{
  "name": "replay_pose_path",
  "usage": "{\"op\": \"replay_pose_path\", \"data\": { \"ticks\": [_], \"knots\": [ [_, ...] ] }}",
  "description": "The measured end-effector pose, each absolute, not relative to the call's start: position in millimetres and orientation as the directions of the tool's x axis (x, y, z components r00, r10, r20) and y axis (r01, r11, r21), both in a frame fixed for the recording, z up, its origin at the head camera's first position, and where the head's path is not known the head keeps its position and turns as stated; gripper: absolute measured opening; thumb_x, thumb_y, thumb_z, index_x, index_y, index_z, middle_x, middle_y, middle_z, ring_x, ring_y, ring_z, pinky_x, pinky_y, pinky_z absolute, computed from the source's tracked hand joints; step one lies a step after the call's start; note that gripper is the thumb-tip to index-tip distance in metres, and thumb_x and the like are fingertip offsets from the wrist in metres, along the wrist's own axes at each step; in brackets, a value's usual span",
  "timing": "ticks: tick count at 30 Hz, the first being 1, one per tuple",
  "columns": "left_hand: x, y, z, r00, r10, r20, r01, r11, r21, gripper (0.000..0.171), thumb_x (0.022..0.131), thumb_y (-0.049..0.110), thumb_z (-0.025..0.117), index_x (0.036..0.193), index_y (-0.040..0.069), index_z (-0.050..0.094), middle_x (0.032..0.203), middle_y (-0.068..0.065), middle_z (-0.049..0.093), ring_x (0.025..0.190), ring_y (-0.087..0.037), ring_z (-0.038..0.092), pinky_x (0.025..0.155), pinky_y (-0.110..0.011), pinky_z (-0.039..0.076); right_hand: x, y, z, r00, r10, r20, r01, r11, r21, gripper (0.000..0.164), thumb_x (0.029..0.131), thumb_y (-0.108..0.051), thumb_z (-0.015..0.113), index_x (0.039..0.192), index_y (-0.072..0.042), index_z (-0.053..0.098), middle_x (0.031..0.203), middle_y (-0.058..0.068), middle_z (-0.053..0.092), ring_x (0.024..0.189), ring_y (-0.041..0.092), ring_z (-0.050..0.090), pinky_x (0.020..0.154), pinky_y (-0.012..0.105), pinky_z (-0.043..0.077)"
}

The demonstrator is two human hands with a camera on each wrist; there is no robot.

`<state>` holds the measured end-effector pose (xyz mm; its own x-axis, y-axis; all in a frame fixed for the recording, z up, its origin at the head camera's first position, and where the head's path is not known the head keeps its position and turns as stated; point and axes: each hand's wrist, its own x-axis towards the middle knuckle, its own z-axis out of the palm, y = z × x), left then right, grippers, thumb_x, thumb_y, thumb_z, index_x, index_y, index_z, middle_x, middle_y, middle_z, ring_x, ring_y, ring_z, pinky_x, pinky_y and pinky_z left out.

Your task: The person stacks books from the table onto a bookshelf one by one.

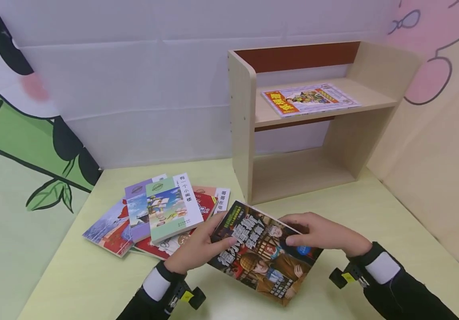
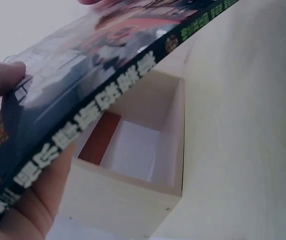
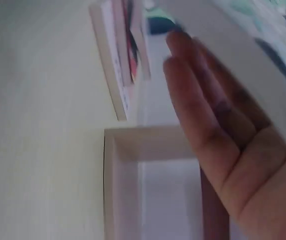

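A dark-covered book (image 1: 267, 260) with white title lettering and cartoon figures is held tilted above the table, in front of the shelf. My left hand (image 1: 201, 242) grips its left edge, thumb on the cover and fingers underneath. On the opposite edge my right hand (image 1: 317, 233) holds it, thumb on the cover. The left wrist view shows the book's black spine (image 2: 90, 110) with white characters, the left fingers beneath it. In the right wrist view the pale page edge (image 3: 243, 60) lies over the right fingers (image 3: 193, 110).
A pile of several overlapping books (image 1: 175, 206) lies on the table (image 1: 93, 284) at the left. Behind stands a two-level wooden shelf (image 1: 241, 120). One purple-bordered book (image 1: 311, 98) lies flat on its upper board. Walls enclose the table at the back and right.
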<state>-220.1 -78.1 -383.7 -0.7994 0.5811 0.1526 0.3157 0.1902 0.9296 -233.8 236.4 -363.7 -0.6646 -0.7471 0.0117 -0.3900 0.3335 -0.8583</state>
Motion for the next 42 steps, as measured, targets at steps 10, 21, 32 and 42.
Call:
{"op": "replay_pose_path", "data": {
  "ticks": [10, 21, 32, 42],
  "knots": [
    [-220, -66, -404, -0.972, 0.188, 0.142, 0.137, -0.038, 0.990, 0.057, 0.086, 0.032, 0.064, 0.135, 0.029, 0.035, 0.120, -0.008, 0.053, 0.101, -0.027, 0.058, 0.078, -0.040, 0.052, -223, 233, -414, -0.812, -0.570, 0.124, 0.093, -0.337, -0.937, 0.043, 0.101, -0.017, 0.028, 0.144, -0.016, 0.022, 0.131, 0.003, 0.050, 0.114, 0.021, 0.052, 0.093, 0.035, 0.044],
    [-221, -18, -434, -0.992, 0.100, 0.083, 0.075, -0.078, 0.994, 0.064, 0.090, 0.031, 0.059, 0.142, 0.027, 0.023, 0.129, -0.006, 0.047, 0.110, -0.022, 0.054, 0.085, -0.037, 0.049, -219, 245, -413, -0.962, -0.268, -0.050, 0.071, -0.070, -0.995, 0.057, 0.096, -0.015, 0.049, 0.142, 0.001, 0.019, 0.112, -0.002, 0.057, 0.097, 0.013, 0.060, 0.082, 0.027, 0.049],
    [-242, 45, -448, -0.949, 0.314, -0.021, 0.031, 0.159, 0.987, 0.075, 0.083, 0.002, 0.060, 0.143, 0.008, 0.016, 0.124, -0.012, 0.050, 0.106, -0.023, 0.055, 0.084, -0.037, 0.048, -243, 318, -428, -0.954, -0.181, -0.239, 0.232, 0.061, -0.971, 0.063, 0.096, -0.012, 0.046, 0.143, 0.008, 0.008, 0.099, -0.001, 0.060, 0.087, 0.012, 0.062, 0.076, 0.029, 0.052],
    [-292, 76, -438, -0.986, 0.163, 0.022, 0.097, 0.463, 0.881, 0.104, 0.065, 0.001, 0.078, 0.144, 0.001, 0.009, 0.119, -0.022, 0.051, 0.104, -0.033, 0.055, 0.083, -0.040, 0.048, -294, 336, -416, -0.964, -0.072, -0.255, 0.237, 0.199, -0.951, 0.071, 0.091, -0.017, 0.054, 0.140, 0.013, 0.012, 0.098, 0.009, 0.057, 0.078, 0.012, 0.061, 0.069, 0.028, 0.052]
  ]
}}
